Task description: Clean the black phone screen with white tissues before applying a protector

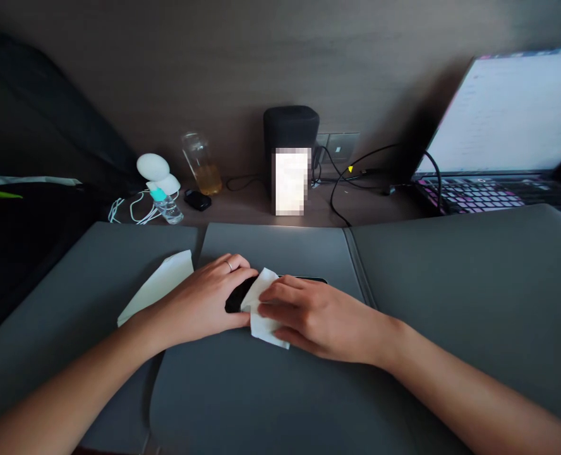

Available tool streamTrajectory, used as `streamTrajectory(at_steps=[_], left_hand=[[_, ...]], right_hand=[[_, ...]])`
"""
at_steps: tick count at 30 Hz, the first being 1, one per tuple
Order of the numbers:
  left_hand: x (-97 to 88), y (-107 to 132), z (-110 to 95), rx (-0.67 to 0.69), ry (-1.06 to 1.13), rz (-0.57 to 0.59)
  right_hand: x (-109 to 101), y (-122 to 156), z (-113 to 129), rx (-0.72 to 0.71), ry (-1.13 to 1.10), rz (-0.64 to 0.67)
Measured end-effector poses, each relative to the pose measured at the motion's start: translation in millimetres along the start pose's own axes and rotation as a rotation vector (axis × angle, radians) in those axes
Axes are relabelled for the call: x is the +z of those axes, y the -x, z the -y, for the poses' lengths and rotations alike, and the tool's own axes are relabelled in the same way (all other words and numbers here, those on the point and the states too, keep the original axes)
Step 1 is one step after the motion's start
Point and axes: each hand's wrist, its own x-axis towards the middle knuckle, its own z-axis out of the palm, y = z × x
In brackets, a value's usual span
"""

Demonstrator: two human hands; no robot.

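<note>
A black smartphone (236, 297) lies flat on the grey padded surface, mostly hidden under my hands. Its left end sits between the thumb and fingers of my left hand (213, 294), which wears a ring. My right hand (316, 313) presses a folded white tissue (263, 322) onto the phone's face, fingers bent over it. The phone's far right corner shows just beyond my right knuckles. Partly behind my left forearm, another white sheet (160, 284) rests on the grey surface.
Along the back shelf stand a white rounded device (153, 167), a small teal-topped bottle (169, 205), a black fob-like object (198, 200), a glass bottle of amber liquid (208, 177) and a black speaker-like box (290, 126). Cables (335, 189) run toward a laptop (479, 193) at right.
</note>
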Motion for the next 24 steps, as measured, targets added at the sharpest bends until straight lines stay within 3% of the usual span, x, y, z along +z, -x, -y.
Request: streamTrajectory(at_steps=[24], left_hand=[[1.6, -0.5, 2.0, 0.007, 0.01, -0.003]], right_hand=[[-4.5, 5.8, -5.8, 0.07, -0.023, -0.018]])
